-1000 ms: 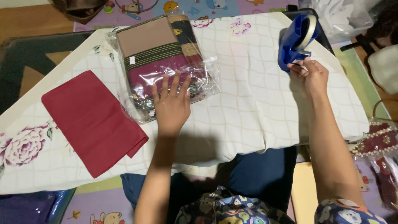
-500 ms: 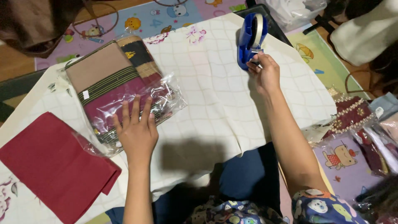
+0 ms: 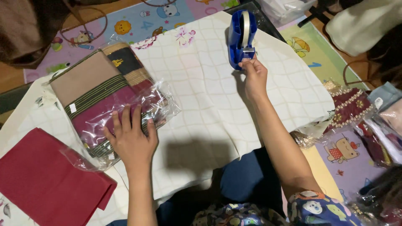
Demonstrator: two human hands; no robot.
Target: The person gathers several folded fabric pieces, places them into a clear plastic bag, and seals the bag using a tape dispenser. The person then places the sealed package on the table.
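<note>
A cream checked cloth (image 3: 201,96) is spread over a cartoon-printed play mat (image 3: 138,21). The bagged folded fabric (image 3: 104,96) is pressed by the flat, open left hand (image 3: 132,140); tape at the blue tape dispenser (image 3: 240,37) is pinched by the right hand (image 3: 254,75).

There are two bare hands, one blue plastic tape dispenser (image 3: 240,35) at the far side, one clear plastic bag of folded striped cloth (image 3: 104,96) at the left, and one folded dark red cloth (image 3: 46,180) at the near left.
</note>
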